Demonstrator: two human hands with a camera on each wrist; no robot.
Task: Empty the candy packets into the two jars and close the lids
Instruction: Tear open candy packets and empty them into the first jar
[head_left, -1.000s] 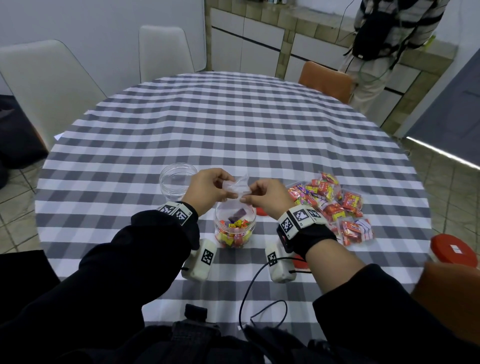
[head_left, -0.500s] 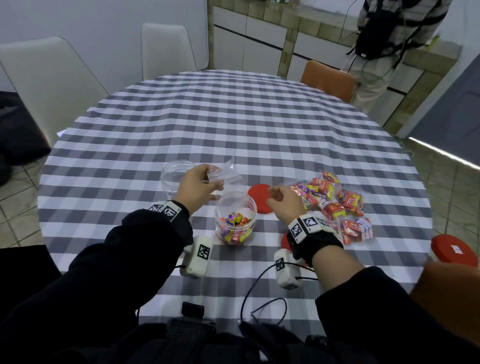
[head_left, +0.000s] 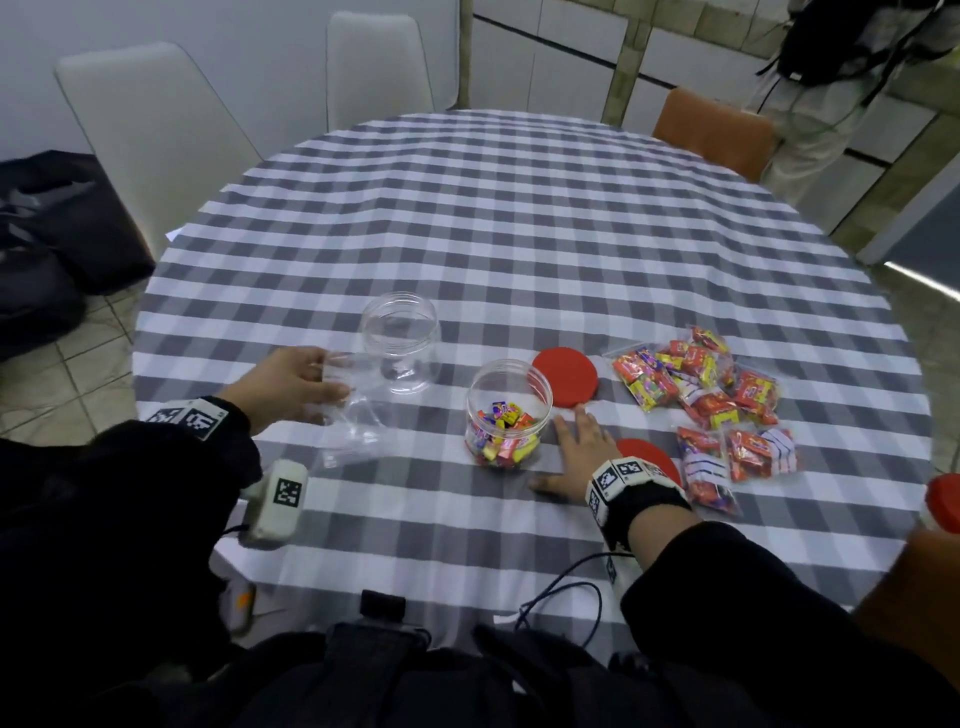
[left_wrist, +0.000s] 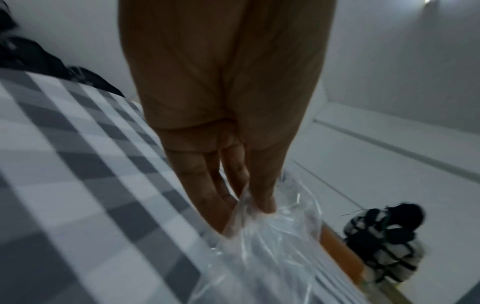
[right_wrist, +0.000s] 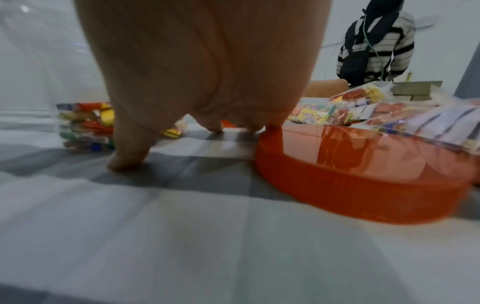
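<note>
Head view, from the left: the left hand (head_left: 291, 387) pinched a crumpled, empty clear plastic bag (head_left: 358, 415) between thumb and fingers, low over the grey-and-white checked surface (head_left: 519, 234), probably to get spent wrapping away from the work. The left wrist view confirmed the fingertips (left_wrist: 262, 203) closed on the film. Just beyond the bag stood an empty clear round plastic jar (head_left: 400, 343), open-mouthed, likely kept for the later packets. Right of it sat a second clear round jar partly filled with coloured wrapped candies (head_left: 506, 415), also uncovered. A flat red round lid (head_left: 566, 376) lay just behind this jar, within easy reach for closing. The right hand (head_left: 579, 452) rested flat on the cloth just beside the filled jar, fingers spread and holding nothing, seemingly at rest between steps. Close against its wrist lay another red round lid (right_wrist: 363, 174); whether a fingertip touched it I could not tell. Farther right, a heap of unopened clear candy packets (head_left: 706, 395) waited, so most of the emptying seemed undone.
</note>
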